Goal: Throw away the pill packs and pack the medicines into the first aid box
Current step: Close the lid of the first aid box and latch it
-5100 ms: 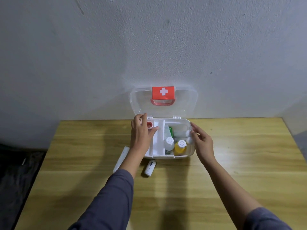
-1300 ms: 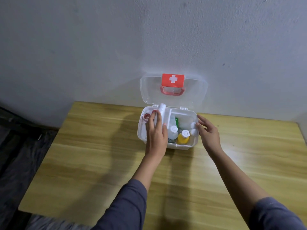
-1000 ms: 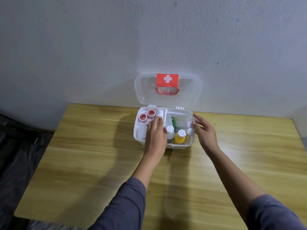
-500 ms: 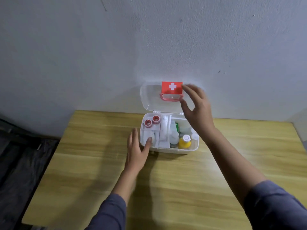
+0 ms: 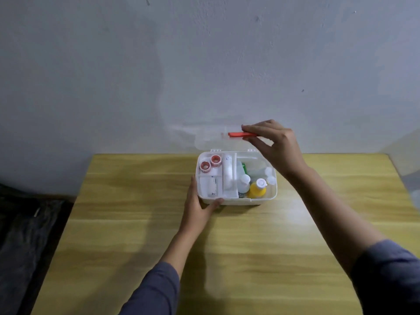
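The white first aid box (image 5: pixel 261 201) stands at the far middle of the wooden table (image 5: pixel 136 223). Its clear lid (image 5: pixel 209 139) is tilted partway forward over the box, blurred. My right hand (image 5: pixel 275 146) pinches the lid's front edge at the red handle (image 5: pixel 238 134). My left hand (image 5: pixel 197 205) presses against the box's front left corner. Inside the box lie two red-rimmed tape rolls (image 5: pixel 210 162), a white tube (image 5: pixel 227 173), a white-capped bottle (image 5: pixel 244 183) and a yellow bottle (image 5: pixel 258 189).
A grey wall (image 5: pixel 204 64) rises right behind the box. Dark cloth or a bag (image 5: pixel 22 235) lies on the floor left of the table.
My right hand rose from the box's right side to the lid and is tipping it forward. My left hand left the tray compartment and moved to the box's front left corner.
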Tool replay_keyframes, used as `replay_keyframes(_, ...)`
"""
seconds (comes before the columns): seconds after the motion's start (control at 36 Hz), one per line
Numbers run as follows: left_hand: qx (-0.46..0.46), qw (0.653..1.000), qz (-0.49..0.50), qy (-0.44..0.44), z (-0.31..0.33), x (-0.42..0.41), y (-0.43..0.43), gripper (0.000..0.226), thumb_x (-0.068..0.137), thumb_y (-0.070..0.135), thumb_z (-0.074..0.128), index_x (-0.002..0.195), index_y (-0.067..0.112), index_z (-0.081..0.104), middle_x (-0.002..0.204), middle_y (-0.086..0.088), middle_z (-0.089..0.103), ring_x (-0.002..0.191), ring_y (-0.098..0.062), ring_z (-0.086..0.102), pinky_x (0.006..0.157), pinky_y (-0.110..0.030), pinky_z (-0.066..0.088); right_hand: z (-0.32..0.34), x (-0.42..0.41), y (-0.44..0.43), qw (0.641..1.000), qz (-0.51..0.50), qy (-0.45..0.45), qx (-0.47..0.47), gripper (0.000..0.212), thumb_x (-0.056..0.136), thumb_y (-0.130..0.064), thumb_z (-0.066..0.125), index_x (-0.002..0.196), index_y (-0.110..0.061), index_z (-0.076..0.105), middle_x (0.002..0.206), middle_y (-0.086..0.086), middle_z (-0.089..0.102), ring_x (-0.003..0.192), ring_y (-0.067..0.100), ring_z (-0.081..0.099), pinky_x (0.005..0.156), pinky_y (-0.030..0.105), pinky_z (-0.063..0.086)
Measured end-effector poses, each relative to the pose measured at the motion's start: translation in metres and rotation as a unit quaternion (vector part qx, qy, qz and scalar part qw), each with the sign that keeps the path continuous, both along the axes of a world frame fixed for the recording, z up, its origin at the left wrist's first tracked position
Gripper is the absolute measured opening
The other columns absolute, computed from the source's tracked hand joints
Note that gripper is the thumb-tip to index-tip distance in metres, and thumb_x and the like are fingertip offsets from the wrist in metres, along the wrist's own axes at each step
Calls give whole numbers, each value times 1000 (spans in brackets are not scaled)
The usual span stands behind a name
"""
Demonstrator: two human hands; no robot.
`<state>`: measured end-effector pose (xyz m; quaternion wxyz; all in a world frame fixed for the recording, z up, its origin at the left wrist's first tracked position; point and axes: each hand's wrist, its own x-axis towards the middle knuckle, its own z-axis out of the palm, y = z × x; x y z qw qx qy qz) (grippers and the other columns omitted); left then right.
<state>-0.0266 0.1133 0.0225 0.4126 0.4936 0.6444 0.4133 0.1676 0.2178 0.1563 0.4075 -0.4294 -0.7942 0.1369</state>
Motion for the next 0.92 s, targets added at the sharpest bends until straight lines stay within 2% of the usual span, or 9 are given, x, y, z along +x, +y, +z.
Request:
replay_keyframes(0.14,12,999,10,-32,-3,1,2,91,62,51,79,138,29,35,133,6,51,123,-12,49,98,-48,46,-30,5,-46,1000,16,10,-3,23,77,-15,72,98,-6,72,89,7,74,82,14,60,77,21,49)
replay_keyframes(0.25,-11,998,12,-55,-10,-2,4,97,59,52,81,140,25,34,136,2,53,124,-13,51,102,-46,44,-61,9,-75,999,22,19,-23,21,78,-15,71,97,-7,73,87,6,73,79,18,62,74,23,51)
replay_keyframes(0.33,-19,999,5,-50,-11,-4,4,102,63,46,81,145,23,26,143,1,45,128,-9,45,106,-37,41,-80,12,-88,999,28,8,-37,19,81,-17,68,96,-6,73,90,6,73,80,20,63,72,29,52)
replay_keyframes(0.42,-10,999,-4,-37,-14,-5,6,94,70,22,80,147,16,25,145,-1,43,128,-9,45,101,-19,40,-94,13,-96,998,28,1,-50,21,85,-21,62,98,-8,73,92,6,73,84,14,59,73,29,50)
replay_keyframes(0.44,-7,999,-8,-33,-15,-6,6,93,71,18,79,147,15,25,145,-2,42,129,-10,44,102,-18,40,-98,13,-98,998,26,1,-51,21,86,-20,61,99,-8,73,92,6,73,85,13,58,74,29,50)
replay_keyframes(0.56,-5,999,-26,-23,-15,-8,8,94,72,24,79,147,15,23,147,0,40,133,-11,40,110,-38,36,-110,13,-106,999,6,4,-43,19,85,-15,63,101,-10,72,97,6,71,90,16,58,78,30,51)
replay_keyframes(0.67,-3,999,-30,-15,-11,-6,8,94,75,23,77,148,15,18,148,4,36,135,-9,35,112,-37,32,-117,12,-111,999,-4,-14,-35,21,85,-13,65,106,-11,71,105,6,70,97,22,60,83,29,51)
replay_keyframes(0.81,-13,999,-30,-25,-11,-5,8,96,75,26,76,148,20,14,144,13,34,135,-9,34,112,-41,33,-121,16,-117,997,4,-73,-26,33,83,-24,68,112,-10,67,112,8,66,106,19,55,95,21,44)
replay_keyframes(0.92,-14,999,-36,-31,-11,-6,7,98,76,29,76,149,22,12,148,7,34,136,-11,34,111,-44,34,-112,17,-108,997,-41,-67,24,38,81,-22,69,113,-4,64,113,14,66,109,21,54,98,29,45)
